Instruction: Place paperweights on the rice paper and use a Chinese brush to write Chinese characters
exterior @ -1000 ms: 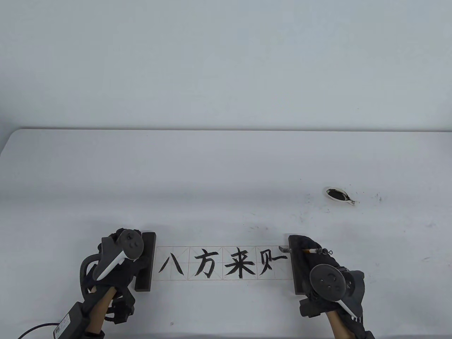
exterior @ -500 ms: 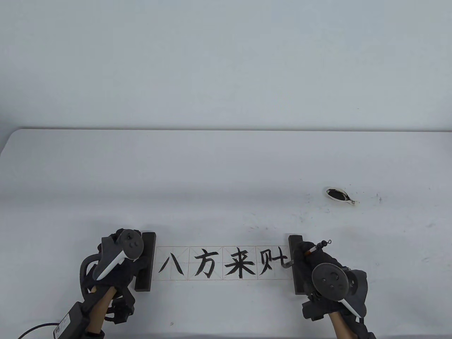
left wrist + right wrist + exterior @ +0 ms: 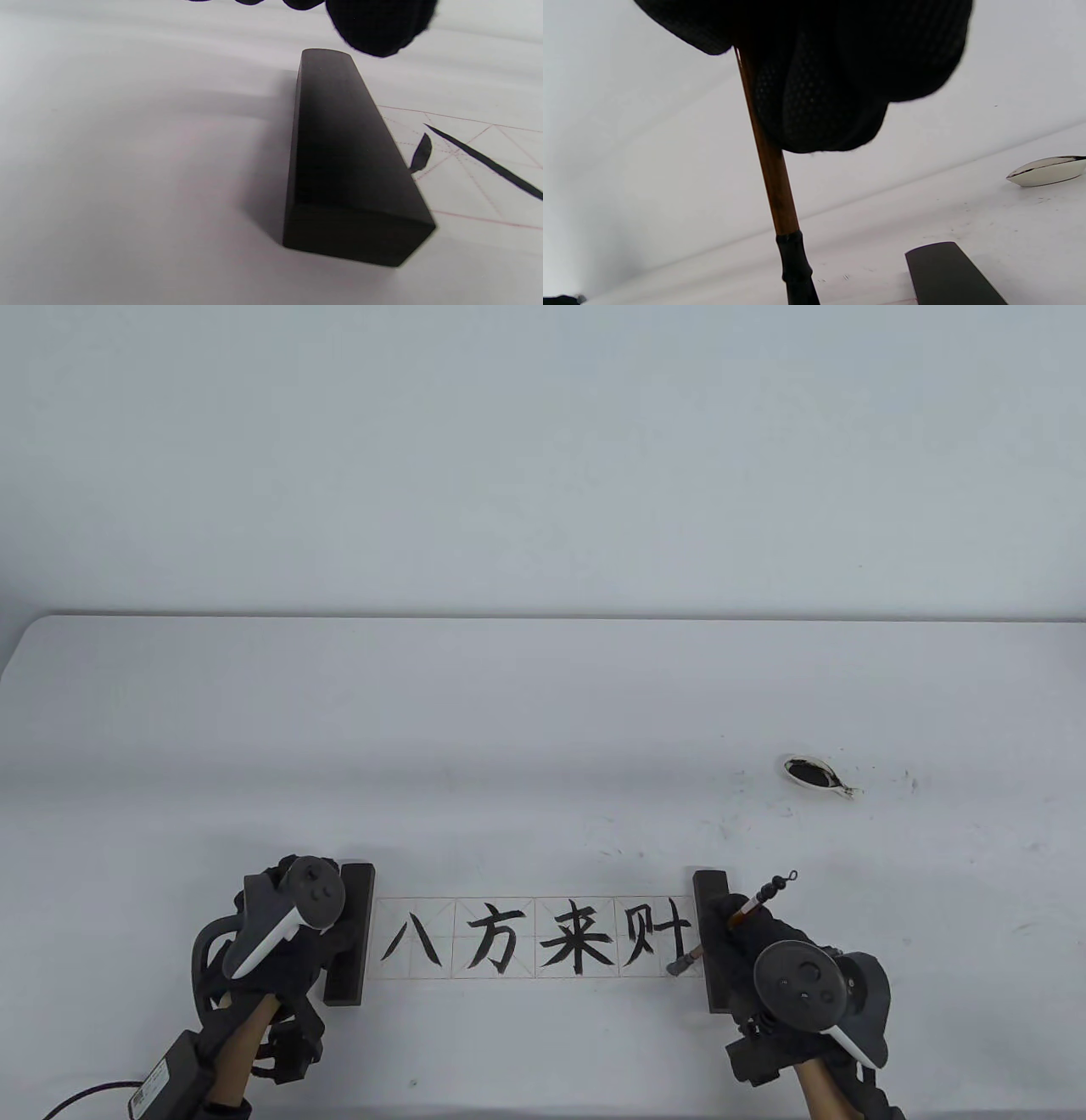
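Right hand [image 3: 768, 963] grips the slim brown-shafted brush [image 3: 747, 909], dark tip on the gridded rice paper [image 3: 509, 937] bearing four bold black characters. Left hand [image 3: 288, 959] rests on the left paperweight [image 3: 349, 933], a smooth matte black block; finger curl unclear. Its twin [image 3: 711, 916] pins the right end. Farther back, a glossy white ink dish [image 3: 814, 774].

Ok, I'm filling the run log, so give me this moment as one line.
right hand: holds brush, tip at fourth character | left hand: rests by left paperweight | rice paper: four characters
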Motion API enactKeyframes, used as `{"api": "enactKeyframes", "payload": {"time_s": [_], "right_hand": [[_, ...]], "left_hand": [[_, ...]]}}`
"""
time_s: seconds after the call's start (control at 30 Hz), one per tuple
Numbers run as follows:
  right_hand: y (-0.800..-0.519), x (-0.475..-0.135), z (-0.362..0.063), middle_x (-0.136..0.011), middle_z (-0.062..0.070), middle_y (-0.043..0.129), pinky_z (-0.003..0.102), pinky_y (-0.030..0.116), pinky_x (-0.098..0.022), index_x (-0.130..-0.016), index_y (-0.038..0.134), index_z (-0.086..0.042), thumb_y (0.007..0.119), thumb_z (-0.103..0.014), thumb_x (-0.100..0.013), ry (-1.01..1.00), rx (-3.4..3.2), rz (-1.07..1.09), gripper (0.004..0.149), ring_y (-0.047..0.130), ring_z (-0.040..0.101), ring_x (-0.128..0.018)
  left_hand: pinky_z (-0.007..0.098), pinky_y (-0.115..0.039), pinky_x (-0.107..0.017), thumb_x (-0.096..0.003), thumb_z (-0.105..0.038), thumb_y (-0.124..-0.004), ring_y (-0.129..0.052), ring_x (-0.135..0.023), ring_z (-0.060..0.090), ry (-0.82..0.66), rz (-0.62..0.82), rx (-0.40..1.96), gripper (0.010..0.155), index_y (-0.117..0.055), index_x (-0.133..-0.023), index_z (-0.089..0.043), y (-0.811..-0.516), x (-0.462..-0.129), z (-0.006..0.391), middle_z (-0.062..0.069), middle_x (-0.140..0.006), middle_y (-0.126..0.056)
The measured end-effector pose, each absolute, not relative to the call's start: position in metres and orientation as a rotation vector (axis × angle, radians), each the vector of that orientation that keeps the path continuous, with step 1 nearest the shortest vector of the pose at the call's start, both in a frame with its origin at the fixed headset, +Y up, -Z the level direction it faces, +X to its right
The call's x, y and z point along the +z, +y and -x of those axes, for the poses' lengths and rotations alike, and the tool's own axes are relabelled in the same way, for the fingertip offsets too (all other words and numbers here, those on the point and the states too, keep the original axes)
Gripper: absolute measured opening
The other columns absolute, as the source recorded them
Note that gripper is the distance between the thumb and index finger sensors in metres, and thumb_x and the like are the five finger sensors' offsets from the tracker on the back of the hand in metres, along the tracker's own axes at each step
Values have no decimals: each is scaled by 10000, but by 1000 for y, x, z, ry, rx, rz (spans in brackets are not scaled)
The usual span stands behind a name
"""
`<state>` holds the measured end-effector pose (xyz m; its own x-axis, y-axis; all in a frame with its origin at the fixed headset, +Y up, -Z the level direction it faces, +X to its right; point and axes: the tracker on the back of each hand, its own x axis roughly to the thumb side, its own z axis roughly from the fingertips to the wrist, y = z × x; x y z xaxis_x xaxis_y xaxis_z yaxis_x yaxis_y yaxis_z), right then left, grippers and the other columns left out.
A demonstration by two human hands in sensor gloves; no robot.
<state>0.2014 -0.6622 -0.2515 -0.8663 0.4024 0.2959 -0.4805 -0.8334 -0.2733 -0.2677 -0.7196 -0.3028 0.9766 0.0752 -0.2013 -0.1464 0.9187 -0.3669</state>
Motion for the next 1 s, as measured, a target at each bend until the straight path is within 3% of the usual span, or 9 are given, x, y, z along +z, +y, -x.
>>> {"api": "enactKeyframes", "payload": {"time_s": [0.53,1.0], "right_hand": [[-666,-250,-196,-646,125,966,325,865,-311,-818,806,-75,655,-380,-567,-558,2703,-295,423,998,248,-458],[-670,-252,-189,-616,122,978,320,868,-293,-791,825,-80,659,-379,-565,-432,2695,-397,410,1005,242,-431]], "left_hand": [[522,-183,-851,-477,-509,-647,-226,-1178,376,185,389,115,836,-186,-1157,-354,-720,-303,268,65,-1253,-149],[521,-183,-851,-478,-508,-646,-227,-1178,376,184,394,113,834,-188,-1157,-354,-720,-302,268,65,-1252,-149]]}}
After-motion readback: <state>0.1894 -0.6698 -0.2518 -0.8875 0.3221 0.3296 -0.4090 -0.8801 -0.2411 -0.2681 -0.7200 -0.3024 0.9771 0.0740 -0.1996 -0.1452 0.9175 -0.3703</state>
